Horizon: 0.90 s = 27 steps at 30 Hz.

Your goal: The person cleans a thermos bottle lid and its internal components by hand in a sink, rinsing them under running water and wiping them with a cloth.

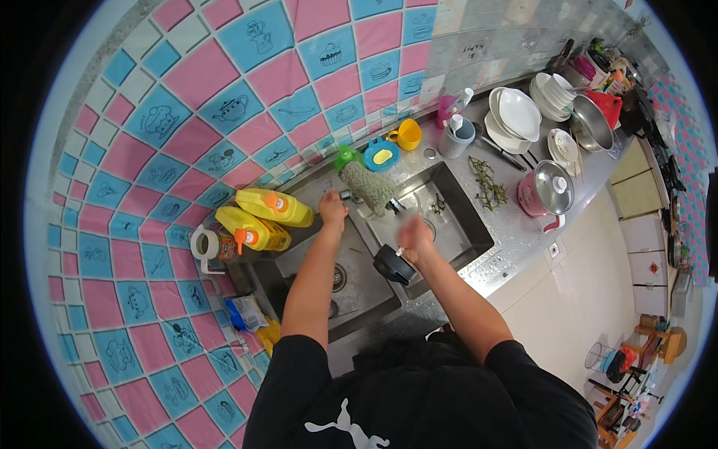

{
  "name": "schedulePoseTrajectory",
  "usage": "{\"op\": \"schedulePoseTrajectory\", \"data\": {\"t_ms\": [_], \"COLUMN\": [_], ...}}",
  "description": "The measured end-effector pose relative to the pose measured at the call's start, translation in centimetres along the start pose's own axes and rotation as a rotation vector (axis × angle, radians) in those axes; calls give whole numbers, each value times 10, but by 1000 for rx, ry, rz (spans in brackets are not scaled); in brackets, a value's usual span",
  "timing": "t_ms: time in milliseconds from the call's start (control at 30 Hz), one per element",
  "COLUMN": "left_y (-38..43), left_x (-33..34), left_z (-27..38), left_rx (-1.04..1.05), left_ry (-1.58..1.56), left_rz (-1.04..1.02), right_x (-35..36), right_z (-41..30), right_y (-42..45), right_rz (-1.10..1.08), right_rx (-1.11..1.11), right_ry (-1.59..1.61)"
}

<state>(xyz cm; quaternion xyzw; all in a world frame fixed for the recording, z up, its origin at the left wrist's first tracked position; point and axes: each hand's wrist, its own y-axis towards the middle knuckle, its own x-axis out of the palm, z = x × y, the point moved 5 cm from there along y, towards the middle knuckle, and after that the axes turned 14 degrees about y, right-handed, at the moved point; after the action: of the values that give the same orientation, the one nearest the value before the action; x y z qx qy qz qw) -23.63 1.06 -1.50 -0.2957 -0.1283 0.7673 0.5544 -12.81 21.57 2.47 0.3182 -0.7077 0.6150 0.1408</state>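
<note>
My left hand (333, 211) is at the faucet's metal lever (349, 196), its fingers touching or close to it. A grey-green towel (366, 185) is draped over the faucet, with the metal spout (397, 206) poking out at its lower end. My right hand (416, 238), partly blurred, is below that spout. It grips a small black container (394, 265) by its side, above the divider between the two basins. The container's inside is hidden. Beneath my arms lies the left steel basin (364, 280); the right basin (465, 236) holds some green scraps (438, 204).
Two yellow pump bottles (275, 207) and a glass jug (206, 243) crowd the left wall. Along the back stand a yellow cup (409, 134) and a grey tumbler (456, 138). To the right are green stems (489, 184), white plates (519, 115) and a pink lidded pot (533, 193).
</note>
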Motion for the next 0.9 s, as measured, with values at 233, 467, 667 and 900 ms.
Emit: {"op": "schedulePoseTrajectory", "data": {"t_ms": [233, 467, 667, 900], "left_y": [-177, -188, -197, -190], "left_x": [43, 61, 60, 50], "left_z": [-2, -27, -1, 0], "left_rx": [-411, -231, -90, -183], "left_ry": [-343, -390, -332, -466], "left_rz": [-623, -604, -410, -526], "right_x": [0, -1, 22, 15], "right_z": [-27, -16, -22, -32], "right_y": [17, 8, 11, 29], "right_rz": [-22, -140, -14, -220], "right_rx": [-99, -290, -161, 23], "right_ry": [-16, -598, -167, 200]}}
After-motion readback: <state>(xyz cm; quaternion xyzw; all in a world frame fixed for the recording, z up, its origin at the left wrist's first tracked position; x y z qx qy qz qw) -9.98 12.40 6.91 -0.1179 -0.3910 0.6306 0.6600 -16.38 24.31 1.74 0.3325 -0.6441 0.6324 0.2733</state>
